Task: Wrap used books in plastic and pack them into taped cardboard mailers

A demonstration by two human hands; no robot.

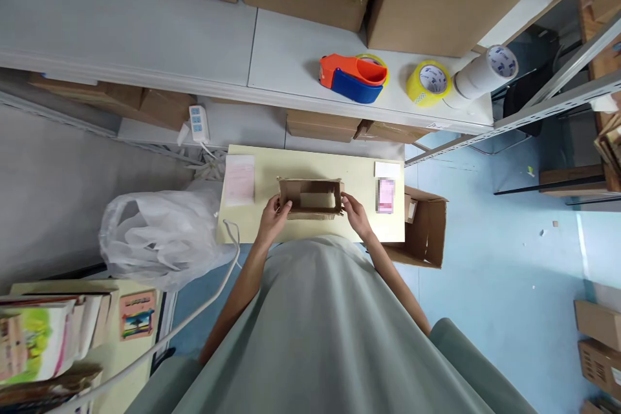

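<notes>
A small brown cardboard box (310,213) stands in front of me on the pale yellow table (272,165). I look into it from above and see the table's colour inside, so both its top and bottom seem unfolded. My left hand (274,218) grips its left end, thumb on the near corner. My right hand (356,215) holds the right end with fingers at the edge. To the left lies a pinkish sheet of paper (240,180). On the right are a white slip (387,169) and a pink, blurred card-like item (386,195).
On the shelf (291,65) ahead sit an orange and blue tape dispenser (353,77), a yellow tape roll (429,83) and white rolls (486,72). A plastic bag (155,233) bulges at the left. An open carton (429,229) stands right of the table. A white cable (194,310) crosses lower left.
</notes>
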